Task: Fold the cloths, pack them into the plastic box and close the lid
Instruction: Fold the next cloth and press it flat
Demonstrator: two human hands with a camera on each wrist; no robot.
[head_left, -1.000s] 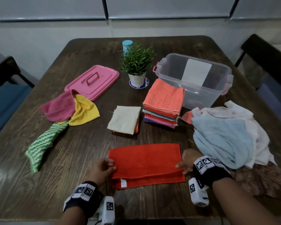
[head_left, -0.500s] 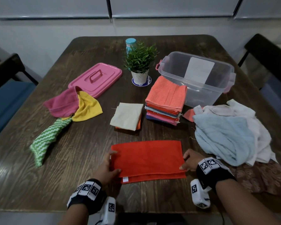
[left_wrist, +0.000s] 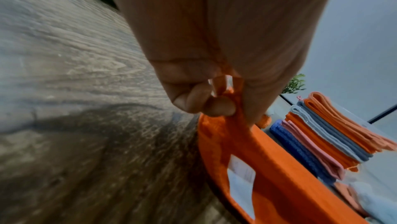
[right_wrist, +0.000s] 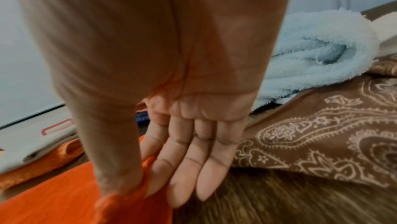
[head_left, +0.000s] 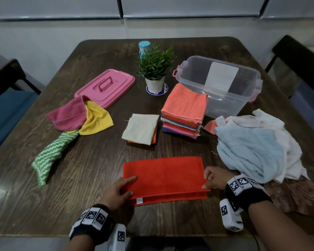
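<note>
- Two hands work one orange-red cloth (head_left: 164, 178), which lies folded in half along its length on the near part of the dark wooden tabletop (head_left: 80, 169), its upper layer set back a little from the lower near edge, where a small white tag (head_left: 139, 200) shows.
- Left hand (head_left: 116, 192) is at the cloth's left end; in the left wrist view its thumb and curled fingers (left_wrist: 204, 102) pinch the cloth's edge.
- Right hand (head_left: 215, 179) is at the right end; in the right wrist view the thumb presses the cloth's corner against the forefinger, while the other fingers (right_wrist: 193, 168) lie straight and together.
- Behind the cloth sit a small folded cream cloth (head_left: 141, 128) on an orange one, and a tall stack of folded cloths (head_left: 184, 109) topped in salmon.
- Just behind that stack stands the clear plastic box (head_left: 223, 87), open; its pink lid (head_left: 105, 86) lies well apart to the left.
- Unfolded cloths lie on both sides: magenta (head_left: 67, 115), yellow (head_left: 96, 117) and green-striped (head_left: 51, 156) at left; a pale blue one (head_left: 248, 154) on white ones at right, and a brown patterned one (head_left: 294, 196) nearer.
- A potted plant (head_left: 155, 69) stands between lid and box.
</note>
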